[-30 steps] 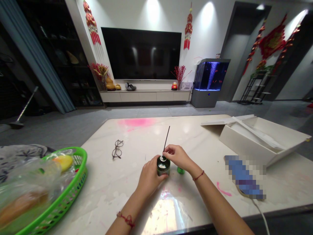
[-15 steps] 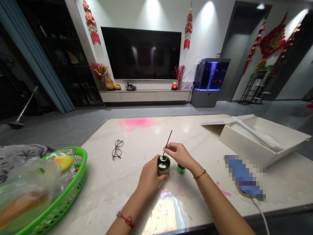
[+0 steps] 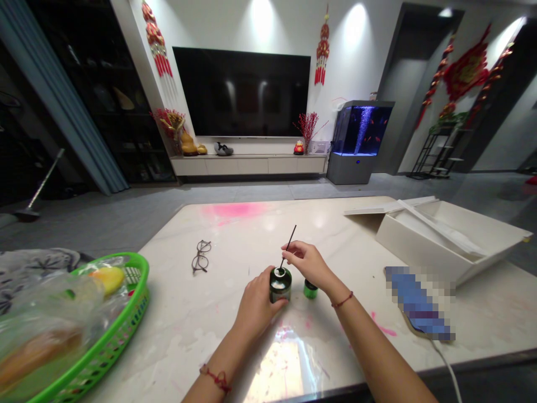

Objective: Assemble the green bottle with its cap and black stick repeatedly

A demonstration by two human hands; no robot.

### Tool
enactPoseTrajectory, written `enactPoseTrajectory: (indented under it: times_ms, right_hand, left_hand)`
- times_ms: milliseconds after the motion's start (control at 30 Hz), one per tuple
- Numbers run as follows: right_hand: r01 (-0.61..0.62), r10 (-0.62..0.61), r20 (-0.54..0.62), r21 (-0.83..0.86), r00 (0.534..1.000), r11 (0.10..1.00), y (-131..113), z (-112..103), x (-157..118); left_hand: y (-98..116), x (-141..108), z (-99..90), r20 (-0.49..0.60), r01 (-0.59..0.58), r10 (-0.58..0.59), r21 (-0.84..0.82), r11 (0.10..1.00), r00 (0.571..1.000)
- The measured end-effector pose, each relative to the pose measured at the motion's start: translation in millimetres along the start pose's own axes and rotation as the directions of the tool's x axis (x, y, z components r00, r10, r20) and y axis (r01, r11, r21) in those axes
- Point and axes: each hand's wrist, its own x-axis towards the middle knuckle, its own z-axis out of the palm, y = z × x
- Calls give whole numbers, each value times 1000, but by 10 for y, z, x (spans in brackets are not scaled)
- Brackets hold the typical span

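Note:
A dark green glass bottle with a white ring round its mouth stands on the pale marble-look table. My left hand wraps round the bottle's left side, thumb at the front. Between thumb and fingers, my right hand pinches a thin black stick. The stick leans to the right, and its lower end is in the bottle's mouth. Just right of the bottle sits a small green cap-like piece, partly below my right wrist.
Eyeglasses lie left of my hands. A green basket with bagged items takes up the left side. At the right are an open white box and a phone with a cable.
My right hand has risen very slightly with the black stick, whose lower end stays at the bottle's mouth. My left hand and the bottle look unmoved.

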Motion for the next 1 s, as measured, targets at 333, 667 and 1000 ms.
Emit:
enactPoseTrajectory:
  times_ms: [333, 667, 1000]
  right_hand:
    - [-74, 121, 152, -285, 981, 956, 103, -344, -78]
    - [-42, 158, 259, -402, 953, 914, 223, -240, -189]
    - [-12, 142, 300, -396, 943, 918, 185, -86, -257]
  left_hand:
    - [17, -5, -10, 12, 16, -16, 8, 1000, 1000]
    - [-2, 2, -63, 64, 29, -22, -110, 993, 998]
    - [-75, 40, -210, 199, 88, -36, -256, 963, 979]
